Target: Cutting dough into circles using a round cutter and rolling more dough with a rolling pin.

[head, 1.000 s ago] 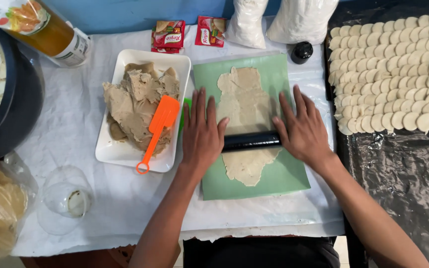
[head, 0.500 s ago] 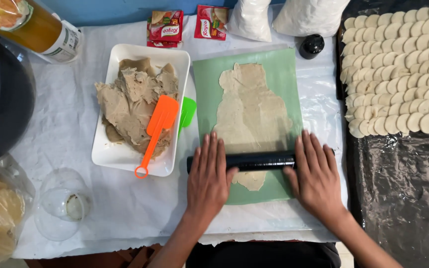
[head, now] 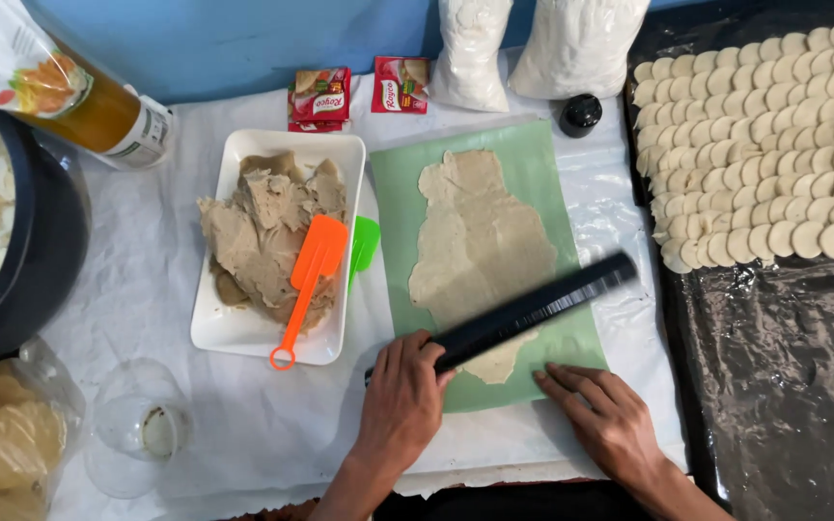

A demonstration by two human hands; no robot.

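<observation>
- The left hand (head: 400,405) was closed on the near end of the black rolling pin (head: 518,314).
- The pin's long axis ran slantwise, up and to the right across the dough sheet (head: 480,246), its far end off toward the tray of dough rounds (head: 774,164).
- The right hand (head: 605,415) lay open and flat on the green mat (head: 533,164), holding nothing, just below the pin's middle.
- The left hand was thus the nearer one, already on the pin.
- An orange spatula (head: 306,280) rested in the white dish (head: 243,333) to the left on the counter (head: 147,280).

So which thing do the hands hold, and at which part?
The left hand holds the black rolling pin by its near end; the right hand holds nothing.
</observation>
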